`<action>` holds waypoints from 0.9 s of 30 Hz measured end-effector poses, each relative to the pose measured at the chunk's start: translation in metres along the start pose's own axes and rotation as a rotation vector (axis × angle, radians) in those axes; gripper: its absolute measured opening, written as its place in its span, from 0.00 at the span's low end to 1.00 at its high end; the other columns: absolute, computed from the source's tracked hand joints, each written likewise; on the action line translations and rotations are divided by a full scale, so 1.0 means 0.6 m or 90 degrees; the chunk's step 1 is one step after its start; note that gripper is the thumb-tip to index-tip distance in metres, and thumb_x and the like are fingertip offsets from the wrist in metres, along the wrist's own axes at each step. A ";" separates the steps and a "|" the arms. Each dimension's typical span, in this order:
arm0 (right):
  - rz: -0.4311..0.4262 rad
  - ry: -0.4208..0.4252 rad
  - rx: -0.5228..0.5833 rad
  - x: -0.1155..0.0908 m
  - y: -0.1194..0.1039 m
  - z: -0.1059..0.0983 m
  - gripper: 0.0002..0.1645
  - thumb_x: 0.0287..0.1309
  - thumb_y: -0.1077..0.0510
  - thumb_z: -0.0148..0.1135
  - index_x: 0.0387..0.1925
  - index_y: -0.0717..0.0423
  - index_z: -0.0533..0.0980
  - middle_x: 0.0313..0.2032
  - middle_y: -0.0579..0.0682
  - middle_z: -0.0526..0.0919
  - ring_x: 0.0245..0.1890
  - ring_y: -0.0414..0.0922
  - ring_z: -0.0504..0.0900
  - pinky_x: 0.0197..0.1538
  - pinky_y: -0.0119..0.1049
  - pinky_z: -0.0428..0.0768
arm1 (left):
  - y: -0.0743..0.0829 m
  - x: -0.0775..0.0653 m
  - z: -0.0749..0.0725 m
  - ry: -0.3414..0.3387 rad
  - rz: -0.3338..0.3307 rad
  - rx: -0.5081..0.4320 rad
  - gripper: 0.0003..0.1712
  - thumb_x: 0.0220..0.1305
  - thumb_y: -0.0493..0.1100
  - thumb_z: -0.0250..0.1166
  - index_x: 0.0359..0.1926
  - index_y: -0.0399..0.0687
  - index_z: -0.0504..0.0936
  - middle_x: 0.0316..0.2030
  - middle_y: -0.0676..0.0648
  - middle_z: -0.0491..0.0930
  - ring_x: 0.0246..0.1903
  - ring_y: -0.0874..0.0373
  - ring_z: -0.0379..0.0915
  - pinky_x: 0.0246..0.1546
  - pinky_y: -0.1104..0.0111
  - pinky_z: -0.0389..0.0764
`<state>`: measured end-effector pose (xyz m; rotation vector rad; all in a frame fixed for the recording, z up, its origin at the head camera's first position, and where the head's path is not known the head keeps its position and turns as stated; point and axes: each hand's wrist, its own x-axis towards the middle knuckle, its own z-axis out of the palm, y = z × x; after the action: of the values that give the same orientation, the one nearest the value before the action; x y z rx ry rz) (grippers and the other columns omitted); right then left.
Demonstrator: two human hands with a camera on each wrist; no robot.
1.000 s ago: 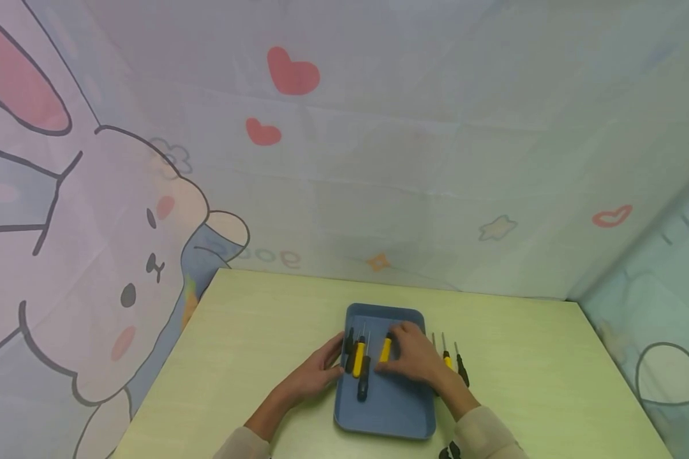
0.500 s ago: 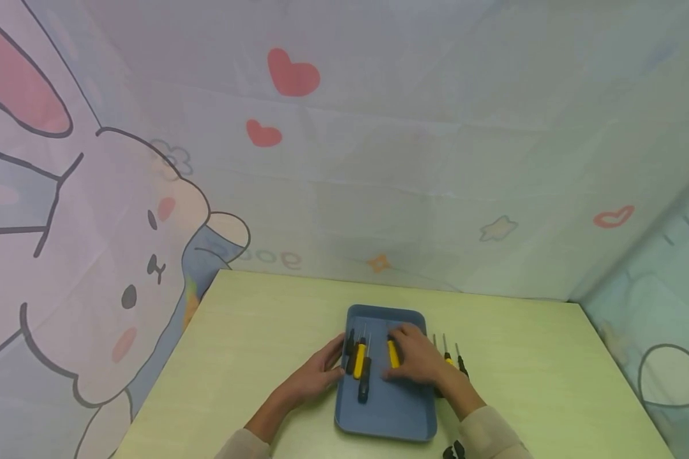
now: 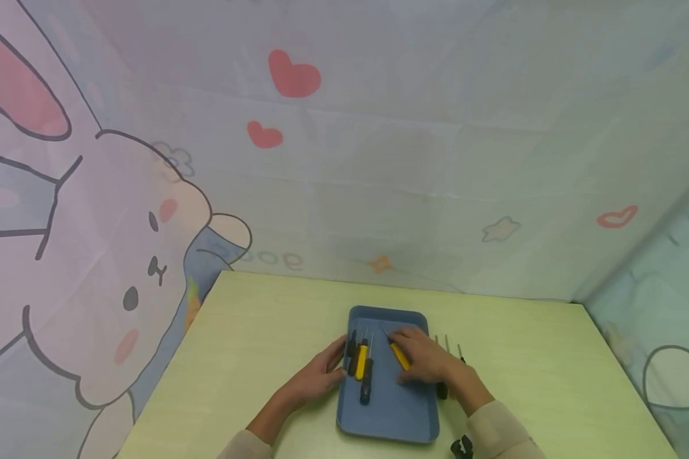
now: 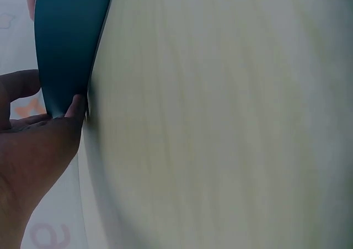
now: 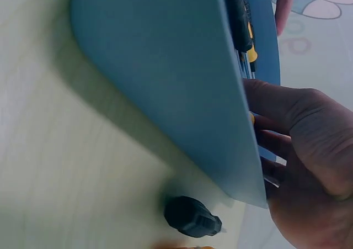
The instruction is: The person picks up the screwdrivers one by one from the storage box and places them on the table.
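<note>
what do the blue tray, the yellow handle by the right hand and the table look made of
The blue tray looks like smooth, matte plastic: even colour, rounded corners. The yellow handle is probably plastic too, given its solid bright colour; finish unclear. The table looks like pale, dull wood or wood-print laminate; faint streaks fit either.

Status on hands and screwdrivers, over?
Left hand touching left side of blue tray. Right hand over a yellow-handled screwdriver inside, grip unclear. No obstruction visible.

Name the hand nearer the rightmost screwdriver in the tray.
Right. The right hand is right at the yellow screwdriver, partly covering it; the left hand is farther off, at the left edge of the tray.
</note>
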<state>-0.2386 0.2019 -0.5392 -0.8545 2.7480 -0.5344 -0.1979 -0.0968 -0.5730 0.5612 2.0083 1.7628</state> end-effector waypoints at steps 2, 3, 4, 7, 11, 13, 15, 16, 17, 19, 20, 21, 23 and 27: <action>0.002 -0.016 -0.001 0.001 0.001 -0.003 0.53 0.53 0.54 0.83 0.76 0.64 0.68 0.75 0.62 0.69 0.76 0.63 0.63 0.75 0.62 0.66 | 0.000 0.000 0.000 -0.001 0.000 -0.002 0.42 0.79 0.30 0.51 0.85 0.38 0.42 0.84 0.35 0.44 0.83 0.39 0.39 0.80 0.48 0.50; -0.001 -0.022 -0.004 0.001 0.001 -0.004 0.52 0.53 0.55 0.83 0.76 0.64 0.68 0.75 0.62 0.69 0.76 0.64 0.63 0.75 0.62 0.66 | 0.001 0.000 0.000 -0.002 0.001 -0.004 0.42 0.79 0.29 0.51 0.85 0.38 0.42 0.84 0.35 0.44 0.83 0.39 0.39 0.80 0.48 0.50; -0.004 -0.025 -0.006 0.001 0.001 -0.006 0.52 0.53 0.56 0.83 0.76 0.64 0.68 0.75 0.62 0.69 0.76 0.64 0.63 0.75 0.62 0.66 | 0.000 0.000 0.001 -0.004 0.002 -0.004 0.42 0.79 0.29 0.51 0.85 0.38 0.42 0.84 0.35 0.43 0.83 0.39 0.39 0.80 0.48 0.50; -0.022 -0.028 -0.016 0.000 0.001 -0.007 0.50 0.52 0.59 0.82 0.75 0.64 0.69 0.73 0.62 0.71 0.75 0.65 0.65 0.74 0.63 0.67 | -0.001 0.000 0.001 -0.006 0.003 -0.006 0.42 0.79 0.29 0.51 0.85 0.37 0.42 0.84 0.35 0.43 0.83 0.39 0.39 0.80 0.47 0.51; -0.031 -0.028 -0.022 0.000 0.004 -0.006 0.49 0.53 0.62 0.80 0.75 0.62 0.69 0.72 0.60 0.72 0.73 0.64 0.66 0.73 0.63 0.68 | -0.002 -0.001 0.000 -0.005 0.004 -0.002 0.42 0.79 0.29 0.51 0.85 0.37 0.42 0.84 0.35 0.43 0.83 0.39 0.39 0.80 0.47 0.50; -0.028 -0.030 -0.020 0.001 0.005 -0.005 0.49 0.53 0.64 0.79 0.76 0.60 0.69 0.73 0.59 0.72 0.73 0.64 0.66 0.73 0.63 0.69 | -0.002 -0.001 0.000 -0.003 0.003 0.000 0.42 0.79 0.29 0.51 0.85 0.37 0.42 0.84 0.35 0.44 0.83 0.39 0.39 0.80 0.48 0.50; -0.026 -0.032 -0.019 0.002 0.004 -0.006 0.49 0.53 0.65 0.78 0.76 0.59 0.69 0.73 0.58 0.72 0.73 0.63 0.66 0.73 0.62 0.69 | 0.000 -0.001 0.000 -0.002 0.003 -0.001 0.42 0.79 0.29 0.51 0.85 0.37 0.42 0.84 0.35 0.44 0.82 0.39 0.40 0.80 0.48 0.50; -0.025 -0.034 -0.019 0.002 0.004 -0.006 0.49 0.53 0.66 0.78 0.76 0.59 0.69 0.73 0.58 0.71 0.73 0.63 0.66 0.73 0.62 0.69 | 0.000 -0.001 0.000 -0.002 0.002 -0.001 0.42 0.79 0.29 0.51 0.85 0.38 0.42 0.84 0.35 0.44 0.83 0.39 0.40 0.80 0.48 0.50; -0.027 -0.033 -0.020 0.003 0.003 -0.007 0.49 0.52 0.66 0.78 0.76 0.59 0.69 0.73 0.58 0.72 0.73 0.63 0.67 0.72 0.62 0.70 | 0.001 -0.001 -0.001 -0.002 0.001 -0.001 0.42 0.79 0.29 0.51 0.85 0.38 0.42 0.84 0.35 0.44 0.83 0.39 0.40 0.80 0.48 0.50; -0.031 -0.033 -0.027 0.003 0.001 -0.007 0.49 0.52 0.67 0.78 0.76 0.59 0.69 0.73 0.58 0.71 0.72 0.63 0.67 0.71 0.61 0.71 | 0.001 -0.001 -0.001 -0.002 0.001 0.000 0.42 0.79 0.29 0.51 0.85 0.38 0.42 0.84 0.35 0.44 0.83 0.39 0.40 0.80 0.48 0.50; -0.030 -0.035 -0.032 0.003 0.000 -0.008 0.50 0.52 0.67 0.78 0.76 0.59 0.69 0.74 0.57 0.71 0.72 0.62 0.67 0.72 0.60 0.72 | 0.001 -0.001 -0.001 -0.003 0.002 -0.001 0.42 0.79 0.29 0.51 0.85 0.38 0.42 0.84 0.35 0.44 0.83 0.39 0.40 0.80 0.48 0.50; -0.032 -0.034 -0.039 0.002 -0.001 -0.007 0.50 0.53 0.67 0.78 0.77 0.59 0.69 0.74 0.57 0.71 0.72 0.62 0.67 0.71 0.60 0.72 | 0.001 -0.001 -0.001 -0.004 0.003 -0.002 0.42 0.79 0.29 0.51 0.85 0.37 0.42 0.84 0.35 0.44 0.83 0.39 0.39 0.80 0.48 0.50; -0.030 -0.034 -0.052 0.002 -0.002 -0.007 0.50 0.53 0.67 0.78 0.77 0.60 0.69 0.74 0.57 0.71 0.72 0.61 0.68 0.70 0.59 0.73 | 0.000 0.000 -0.001 -0.006 0.006 -0.005 0.42 0.79 0.29 0.51 0.85 0.37 0.42 0.84 0.34 0.44 0.83 0.39 0.39 0.80 0.48 0.51; -0.021 -0.035 -0.070 0.001 -0.007 -0.004 0.49 0.53 0.67 0.77 0.76 0.61 0.68 0.74 0.58 0.71 0.71 0.61 0.69 0.69 0.58 0.75 | -0.001 0.001 -0.002 -0.007 0.006 -0.010 0.42 0.79 0.29 0.51 0.85 0.37 0.42 0.84 0.34 0.43 0.83 0.39 0.39 0.80 0.48 0.51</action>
<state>-0.2376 0.1989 -0.5354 -0.9271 2.7389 -0.3622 -0.1987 -0.0975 -0.5736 0.5755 1.9854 1.7764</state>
